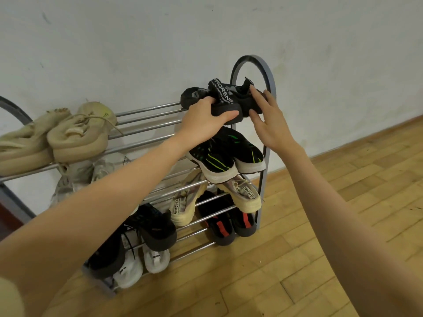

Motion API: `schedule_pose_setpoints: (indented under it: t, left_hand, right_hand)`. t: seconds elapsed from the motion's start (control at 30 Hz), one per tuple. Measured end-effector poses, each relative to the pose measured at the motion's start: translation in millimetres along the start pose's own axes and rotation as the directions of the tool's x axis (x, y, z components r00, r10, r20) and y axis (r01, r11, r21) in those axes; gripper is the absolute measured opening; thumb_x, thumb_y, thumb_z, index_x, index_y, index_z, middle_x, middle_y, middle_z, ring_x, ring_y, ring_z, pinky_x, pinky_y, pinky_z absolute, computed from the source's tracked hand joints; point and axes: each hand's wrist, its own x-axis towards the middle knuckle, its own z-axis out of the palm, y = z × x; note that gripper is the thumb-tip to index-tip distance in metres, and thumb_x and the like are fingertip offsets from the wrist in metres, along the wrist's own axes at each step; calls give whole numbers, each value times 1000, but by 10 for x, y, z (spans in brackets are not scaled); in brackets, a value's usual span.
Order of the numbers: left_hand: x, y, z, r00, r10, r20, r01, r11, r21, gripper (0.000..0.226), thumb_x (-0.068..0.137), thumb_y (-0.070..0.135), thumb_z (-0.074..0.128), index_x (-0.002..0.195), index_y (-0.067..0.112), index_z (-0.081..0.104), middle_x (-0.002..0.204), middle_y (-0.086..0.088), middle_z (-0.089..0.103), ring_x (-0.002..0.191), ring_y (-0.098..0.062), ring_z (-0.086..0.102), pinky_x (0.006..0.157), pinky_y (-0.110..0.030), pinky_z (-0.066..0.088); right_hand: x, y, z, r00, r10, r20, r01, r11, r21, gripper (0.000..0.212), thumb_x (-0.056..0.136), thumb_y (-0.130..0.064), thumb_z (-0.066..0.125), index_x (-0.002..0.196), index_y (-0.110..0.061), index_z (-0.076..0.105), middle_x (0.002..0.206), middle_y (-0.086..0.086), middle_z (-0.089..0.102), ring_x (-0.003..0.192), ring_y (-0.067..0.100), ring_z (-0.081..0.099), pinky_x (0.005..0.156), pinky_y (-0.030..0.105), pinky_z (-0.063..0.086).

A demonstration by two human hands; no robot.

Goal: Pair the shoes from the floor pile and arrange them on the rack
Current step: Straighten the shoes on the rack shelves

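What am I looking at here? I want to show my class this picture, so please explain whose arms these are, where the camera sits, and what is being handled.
The one picture comes from a camera worn on a person's head, looking down at their own bare arms. No machine is involved. They face a metal shoe rack against a wall. The left hand grips a black shoe on the top shelf; the right hand touches its partner with straight fingers. Beige shoes sit at the top shelf's other end. Lower shelves hold more pairs, including black-and-green shoes.
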Motion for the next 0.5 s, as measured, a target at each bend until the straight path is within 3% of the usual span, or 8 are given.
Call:
schedule_pose_setpoints:
  t: [0.1,0.17,0.23,0.3,0.4,0.5]
  left_hand:
    - [-37,-2,26,1000,-11,-25,12,999,41,69,83,53,62,137,15,43,132,0,58,119,-17,55,83,-22,38]
    - [-83,-47,13,998,-27,-49,29,998,49,78,81,59,59,141,16,35,136,-2,55,122,-20,53,90,-26,41]
    - [-177,-117,18,992,-25,-125,35,996,77,78,83,65,48,142,15,32,135,-6,55,121,-23,54,97,-36,46]
    - [-362,-210,67,957,56,-285,-25,994,110,67,90,55,41,138,10,38,132,-6,55,120,-21,52,100,-37,43]
    - [-709,-352,209,844,304,-442,-245,952,185,40,92,29,48,123,4,50,118,-9,56,109,-20,53,94,-28,40]
    - [-1010,-528,444,774,433,-462,-402,900,171,24,88,11,54,106,-4,55,99,-18,56,88,-27,55,79,-35,45]
  right_hand:
    - [-86,-51,70,997,15,-77,-12,999,40,51,100,-15,34,151,-20,29,154,15,29,145,28,21,114,37,27]
    - [-229,-88,177,971,43,-235,-26,997,74,49,97,-12,36,146,-11,35,147,15,38,140,27,30,112,37,29]
    - [-450,-104,313,896,58,-440,-25,996,81,43,91,-8,42,134,-2,45,131,15,49,122,26,44,105,39,38]
    - [-705,-59,444,846,9,-533,24,998,54,33,87,-4,48,119,1,52,113,16,54,104,25,50,90,43,44]
    - [-1069,108,587,869,-182,-459,194,981,-22,27,84,-1,53,110,-5,48,101,18,53,93,24,47,76,41,46]
    - [-1405,315,697,879,-307,-364,305,950,-66,31,82,1,55,109,-11,44,98,20,53,93,24,45,76,37,42]
